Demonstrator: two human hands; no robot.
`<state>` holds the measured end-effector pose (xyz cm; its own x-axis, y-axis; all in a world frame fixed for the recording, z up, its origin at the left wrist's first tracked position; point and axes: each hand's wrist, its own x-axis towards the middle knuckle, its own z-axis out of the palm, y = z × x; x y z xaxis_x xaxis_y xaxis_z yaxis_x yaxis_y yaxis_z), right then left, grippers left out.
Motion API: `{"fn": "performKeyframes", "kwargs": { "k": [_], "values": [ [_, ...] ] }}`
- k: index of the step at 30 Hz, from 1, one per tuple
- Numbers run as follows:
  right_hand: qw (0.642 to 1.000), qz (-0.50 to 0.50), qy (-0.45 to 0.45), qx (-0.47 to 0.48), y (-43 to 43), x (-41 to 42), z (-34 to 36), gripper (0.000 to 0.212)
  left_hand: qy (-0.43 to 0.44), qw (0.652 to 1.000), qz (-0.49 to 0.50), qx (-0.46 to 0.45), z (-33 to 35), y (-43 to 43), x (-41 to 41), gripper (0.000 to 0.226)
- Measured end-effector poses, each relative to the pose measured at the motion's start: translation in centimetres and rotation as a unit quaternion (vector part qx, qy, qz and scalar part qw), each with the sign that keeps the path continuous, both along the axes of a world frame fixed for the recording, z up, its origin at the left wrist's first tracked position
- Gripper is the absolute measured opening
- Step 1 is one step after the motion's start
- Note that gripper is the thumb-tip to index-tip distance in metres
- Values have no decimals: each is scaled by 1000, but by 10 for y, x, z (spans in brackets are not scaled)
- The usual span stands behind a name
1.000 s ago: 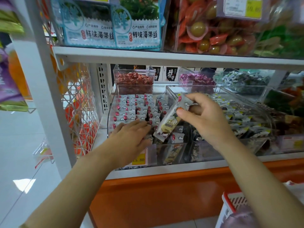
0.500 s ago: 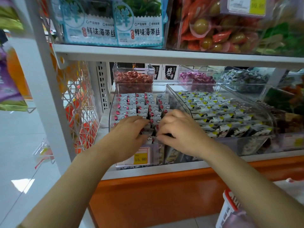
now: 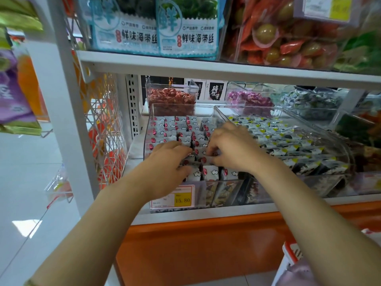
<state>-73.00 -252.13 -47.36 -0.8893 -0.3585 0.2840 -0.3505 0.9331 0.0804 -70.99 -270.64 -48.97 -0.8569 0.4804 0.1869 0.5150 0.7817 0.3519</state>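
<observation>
A clear plastic bin [image 3: 148, 129] on the lower shelf holds rows of small grey snack packets [image 3: 171, 124] with red dots and white clouds. Both hands reach into its front part. My left hand [image 3: 167, 162] presses its bent fingers against the packets at the left of a gap in the rows. My right hand [image 3: 233, 149] curls its fingers down into that gap and pinches a snack packet [image 3: 208, 157], most of which lies hidden beneath the fingers. The two hands almost touch.
A yellow price tag [image 3: 182, 200] reading 15.80 hangs on the bin's front. A second bin of yellow-marked packets [image 3: 288, 141] stands to the right, with red candies [image 3: 171, 100] and purple candies [image 3: 249, 100] behind. The upper shelf [image 3: 206, 69] hangs close overhead. A red-and-white basket [image 3: 290, 250] sits at the lower right.
My right hand carried a packet down from above the bin into the rows and stays pushed in there. My left hand shifted slightly forward among the packets.
</observation>
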Motion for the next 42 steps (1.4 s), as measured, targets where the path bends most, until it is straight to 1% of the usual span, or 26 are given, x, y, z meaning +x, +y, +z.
{"fn": "performKeyframes", "kwargs": {
  "k": [2,5,8,10,11,13,15,18,20,21,24,26,27,28,29,31,33,34,36,37,39,42],
  "values": [
    [1000,15,10,-24,-1,0,-1,8,2,1000,2,4,0,0,0,51],
    [994,33,5,-107,-2,3,3,9,3,1000,6,16,0,1,0,50],
    [975,39,18,-219,-2,10,10,8,10,999,13,39,3,2,1,49],
    [958,51,1,-282,0,17,13,8,14,998,17,56,4,3,2,48],
    [955,56,-21,-291,0,21,13,8,16,998,19,61,4,4,3,47],
    [957,63,-63,-276,0,28,11,8,22,997,22,66,3,5,3,46],
    [960,68,-74,-261,0,33,6,10,28,997,22,72,2,6,4,46],
    [964,61,-40,-257,2,38,2,9,41,995,21,84,1,8,4,45],
    [955,41,12,-295,6,38,3,5,48,994,26,97,1,9,4,44],
    [941,32,36,-334,9,38,4,5,51,993,30,105,1,10,4,44],
    [885,21,92,-456,17,39,6,3,55,987,41,144,2,12,4,41],
    [849,8,95,-519,21,41,7,4,45,980,47,186,3,13,3,40],
    [824,5,85,-560,23,42,6,5,37,978,47,201,3,14,3,40],
    [790,3,70,-609,24,44,6,6,23,975,43,215,3,14,3,39],
    [747,4,48,-663,25,45,6,8,3,972,34,234,3,14,4,34],
    [661,17,3,-750,25,47,6,14,-38,959,17,279,5,15,6,15],
    [604,28,-36,-796,23,49,4,15,-69,941,30,331,6,15,7,16],
    [580,33,-56,-812,21,50,3,16,-94,924,46,367,5,14,6,16],
    [535,47,-96,-838,19,51,0,16,-157,874,73,454,7,13,5,18],
    [517,55,-118,-846,18,52,0,14,-190,843,80,496,8,13,4,18],
    [502,66,-154,-849,18,53,-1,7,-234,796,89,551,9,11,5,18],
    [513,64,-180,-837,18,56,-1,22,-268,745,103,602,10,8,5,21]
  ]
}}
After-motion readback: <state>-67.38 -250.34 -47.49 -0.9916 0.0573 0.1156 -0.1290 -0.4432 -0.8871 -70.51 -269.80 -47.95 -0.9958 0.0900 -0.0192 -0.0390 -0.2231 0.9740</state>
